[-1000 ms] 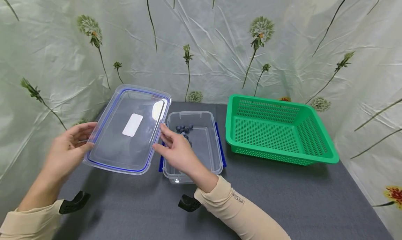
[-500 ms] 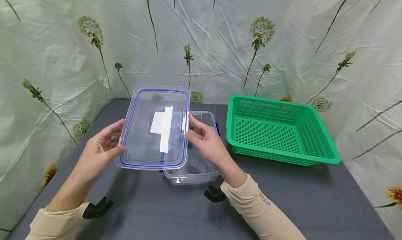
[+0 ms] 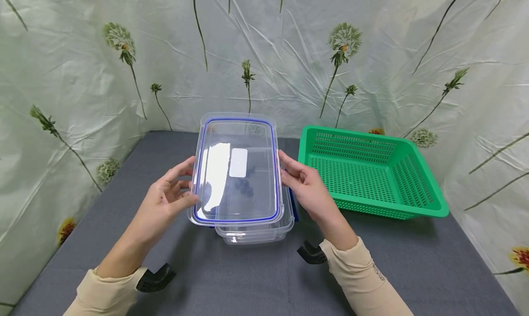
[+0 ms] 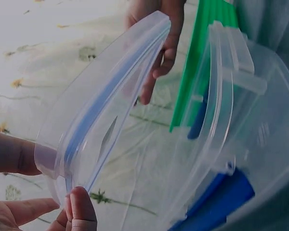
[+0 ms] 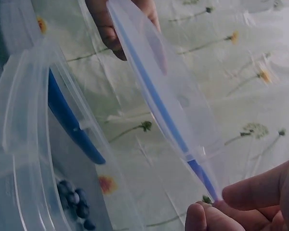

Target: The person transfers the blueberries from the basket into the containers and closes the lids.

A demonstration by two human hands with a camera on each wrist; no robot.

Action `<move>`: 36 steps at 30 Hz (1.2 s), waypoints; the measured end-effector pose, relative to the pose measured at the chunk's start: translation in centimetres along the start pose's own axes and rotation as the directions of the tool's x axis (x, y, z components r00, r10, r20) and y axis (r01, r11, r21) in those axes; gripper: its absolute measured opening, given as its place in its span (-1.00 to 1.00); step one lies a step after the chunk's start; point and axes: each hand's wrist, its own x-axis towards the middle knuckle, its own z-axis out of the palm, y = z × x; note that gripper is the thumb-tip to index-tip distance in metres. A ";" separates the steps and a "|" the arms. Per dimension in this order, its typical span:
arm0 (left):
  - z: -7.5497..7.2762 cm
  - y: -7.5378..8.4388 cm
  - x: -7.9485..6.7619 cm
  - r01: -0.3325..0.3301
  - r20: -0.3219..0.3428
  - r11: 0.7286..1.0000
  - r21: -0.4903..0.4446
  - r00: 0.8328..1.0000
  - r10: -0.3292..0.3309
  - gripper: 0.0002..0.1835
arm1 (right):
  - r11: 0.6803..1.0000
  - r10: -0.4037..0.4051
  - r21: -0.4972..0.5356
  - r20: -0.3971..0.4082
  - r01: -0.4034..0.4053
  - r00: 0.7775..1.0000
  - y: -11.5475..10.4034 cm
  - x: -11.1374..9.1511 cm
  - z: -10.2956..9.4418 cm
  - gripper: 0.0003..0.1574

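A clear lid (image 3: 256,192) with a blue seal and a white label is held above a clear plastic container (image 3: 256,234). My left hand (image 3: 167,197) grips its left edge between thumb and fingers. On the opposite edge, my right hand (image 3: 307,183) pinches the rim. Both wrist views show a gap between lid and container. Blueberries (image 5: 76,202) lie inside the container, seen dimly through the lid in the head view. Blue side clips (image 4: 219,199) hang outward from the container; the lid covers most of it from above.
A green plastic basket (image 3: 355,169) with perforated walls stands at the right, close to the container. Grey cloth (image 3: 231,279) covers the table. Behind it hangs a curtain (image 3: 289,54) printed with dandelions.
Both hands have carried the lid rightward from the container's left side to above it. The lid now sits straighter and covers most of the opening. The container and basket stayed in place.
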 end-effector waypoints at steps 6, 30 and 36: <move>1.3 0.1 0.5 0.027 0.016 0.997 -0.070 1.000 -0.026 -0.32 | 1.000 -0.001 0.024 -0.002 0.001 1.000 0.4 -0.4 -1.7 -0.22; 3.4 -2.5 3.2 -0.335 -0.278 0.905 0.262 0.872 0.403 -0.40 | 0.999 -0.045 0.020 -0.142 0.048 0.989 0.5 0.1 -2.5 -0.19; 3.6 -2.2 3.3 -0.361 -0.298 0.896 0.258 0.853 0.429 -0.48 | 0.983 -0.129 -0.162 -0.245 0.091 0.961 0.3 0.3 -2.2 -0.30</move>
